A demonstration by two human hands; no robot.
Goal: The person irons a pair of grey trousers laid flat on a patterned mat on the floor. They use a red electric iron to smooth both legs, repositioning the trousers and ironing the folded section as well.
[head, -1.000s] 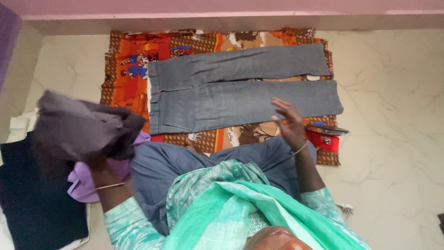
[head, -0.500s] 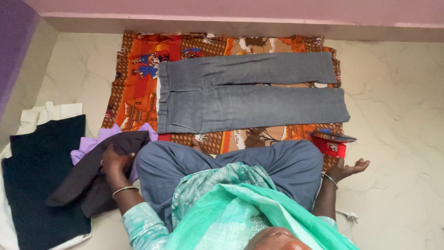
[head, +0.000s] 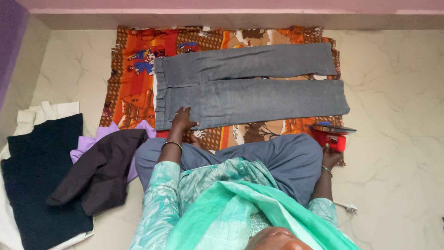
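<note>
Head view: left hand point(head: 182, 118) flat, fingers released, on grey trousers point(head: 249, 85)
Soft, limp cloth; grip waistband at 9 o'clock; right hand point(head: 331, 157) fingers' state unclear

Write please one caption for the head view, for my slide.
Seated person rests left hand on grey trousers spread over a patterned mat; right hand touches a red object.

Grey, orange and green against pale marble.

Flat-spread plain grey denim trousers point(head: 249, 88) over an orange-and-brown picture-printed cloth mat point(head: 134, 69); beside it a crumpled dark brown garment point(head: 99, 171) over a lilac cloth point(head: 88, 143), a black fabric piece point(head: 39, 180) on white cloth point(head: 46, 110); a red boxy iron point(head: 330, 139); slate-blue trousers point(head: 286, 162), mint-and-white patterned tunic point(head: 203, 180), plain sea-green scarf point(head: 240, 213); cream veined marble floor point(head: 397, 139), pink wall point(head: 231, 5).
</note>
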